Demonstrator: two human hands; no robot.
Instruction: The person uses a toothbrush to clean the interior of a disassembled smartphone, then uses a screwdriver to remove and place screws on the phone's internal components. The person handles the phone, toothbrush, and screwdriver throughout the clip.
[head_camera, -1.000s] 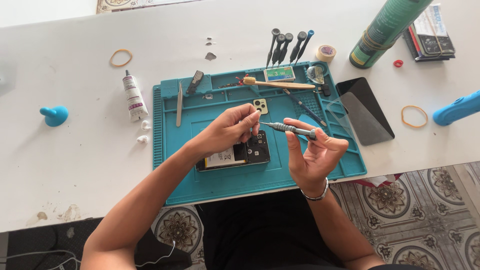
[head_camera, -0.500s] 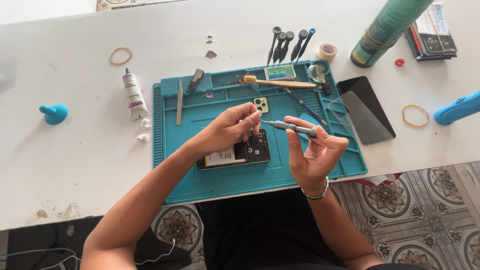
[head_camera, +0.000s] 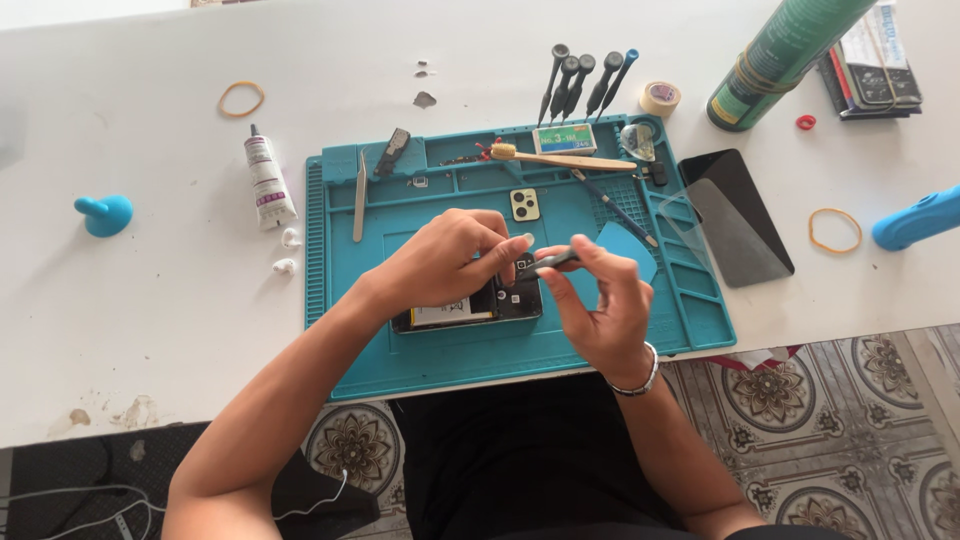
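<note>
Opened black smartphone (head_camera: 470, 305) with its back cover off lies flat near the middle of the teal silicone repair mat (head_camera: 520, 350), a pale label showing on its battery and dark boards at its upper end. Left hand (head_camera: 445, 260) rests over the phone's top half, fingers curled together and pinching something small at their tips — what exactly, I cannot tell. Right hand (head_camera: 600, 300) is clamped around a slim grey metal precision screwdriver (head_camera: 548, 262), whose tip points left toward the phone's upper edge, just beside the left fingertips.

To do this well, I judge that the tool should sit square in whatever it engages, pressed lightly, while the left hand steadies the phone so it cannot slide on the mat.

Just above the hands lies a detached camera module (head_camera: 525, 204); a wooden-handled toothbrush (head_camera: 560, 158) and steel tweezers (head_camera: 359, 180) lie along the mat's upper trays. Beyond the mat, on the white table (head_camera: 150, 300), are a row of black-handled screwdrivers (head_camera: 585, 85), a white glue tube (head_camera: 268, 178), a dark glass screen panel (head_camera: 735, 215) and a tall green spray can (head_camera: 785, 50) — all well apart from the phone
</note>
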